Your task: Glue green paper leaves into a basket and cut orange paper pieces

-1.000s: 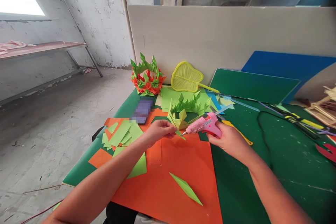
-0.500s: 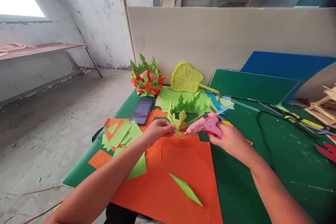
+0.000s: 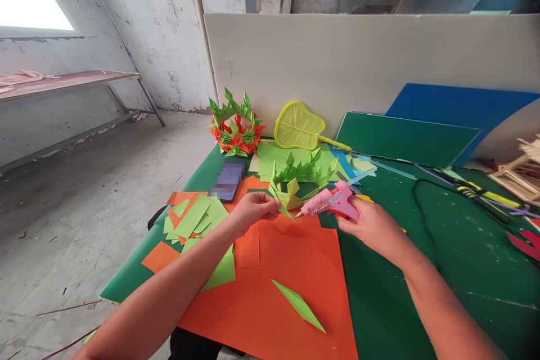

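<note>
Between the thumb and fingers of my left hand (image 3: pixel 257 211) is a small folded green paper piece (image 3: pixel 286 212), its point sticking out to the right. My right hand (image 3: pixel 371 222) grips a pink glue gun (image 3: pixel 329 202), whose metal nozzle is close to the tip of that piece; whether they touch I cannot tell. Just behind them stands a light green folded-paper crown (image 3: pixel 291 194), partly covered by the glue gun. Nearer to me, a long green folded paper leaf (image 3: pixel 299 305) lies on a large orange sheet (image 3: pixel 304 259).
Green and orange paper pieces (image 3: pixel 196 219) are heaped at the left, by a phone (image 3: pixel 228 180). A red-and-green paper crown (image 3: pixel 236 129) and a yellow leaf-shaped fan (image 3: pixel 299 125) stand at the back. A black cable (image 3: pixel 417 208) and pliers (image 3: pixel 481 199) lie on the right.
</note>
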A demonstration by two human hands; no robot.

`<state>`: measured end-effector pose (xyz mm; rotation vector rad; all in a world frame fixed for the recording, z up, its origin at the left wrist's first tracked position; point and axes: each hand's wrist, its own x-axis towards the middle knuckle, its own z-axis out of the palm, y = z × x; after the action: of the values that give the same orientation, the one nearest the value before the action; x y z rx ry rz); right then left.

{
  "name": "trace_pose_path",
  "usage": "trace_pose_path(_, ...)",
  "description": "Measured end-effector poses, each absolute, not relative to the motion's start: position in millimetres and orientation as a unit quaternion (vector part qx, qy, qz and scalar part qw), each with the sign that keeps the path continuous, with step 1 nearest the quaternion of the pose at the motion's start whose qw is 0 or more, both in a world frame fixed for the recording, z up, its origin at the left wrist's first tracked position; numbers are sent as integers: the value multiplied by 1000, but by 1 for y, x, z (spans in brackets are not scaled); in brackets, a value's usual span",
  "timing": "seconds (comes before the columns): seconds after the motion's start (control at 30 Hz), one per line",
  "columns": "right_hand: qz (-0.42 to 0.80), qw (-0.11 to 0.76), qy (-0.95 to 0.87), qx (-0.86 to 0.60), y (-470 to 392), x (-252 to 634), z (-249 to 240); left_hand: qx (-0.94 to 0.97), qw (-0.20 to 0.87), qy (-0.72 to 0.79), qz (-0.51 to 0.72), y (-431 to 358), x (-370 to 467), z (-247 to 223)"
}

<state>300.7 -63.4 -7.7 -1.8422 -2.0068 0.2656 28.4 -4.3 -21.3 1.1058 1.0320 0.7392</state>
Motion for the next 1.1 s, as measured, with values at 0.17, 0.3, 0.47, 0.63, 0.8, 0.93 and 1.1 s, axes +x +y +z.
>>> trace_pose_path(0.17, 114, 191, -706, -672, -62, 305, -7, 490, 667, 456, 328, -4, 28, -21)
trace_pose_path(0.3, 265, 174, -669, -673, -61, 309, -8, 491, 665, 451, 336, -4, 28, -22)
trace_pose_path(0.47, 386, 167, -619, -663, -58, 313, -18, 522, 644, 418, 372, -3, 29, -26)
trace_pose_path(0.63, 246, 139, -688, -669, -55, 318, -27, 541, 620, 411, 392, -5, 34, -29)
trace_pose_path(0.8, 106, 154, -697, -692, -56, 315, -19, 567, 606, 397, 392, -8, 38, -33)
trace_pose_path(0.93, 175, 273, -703, -633, -58, 295, -11, 593, 585, 379, 403, -14, 43, -35)
trace_pose_path(1.1, 385, 336, -676, -531, -55, 261, -10, 599, 596, 348, 406, -24, 49, -35)
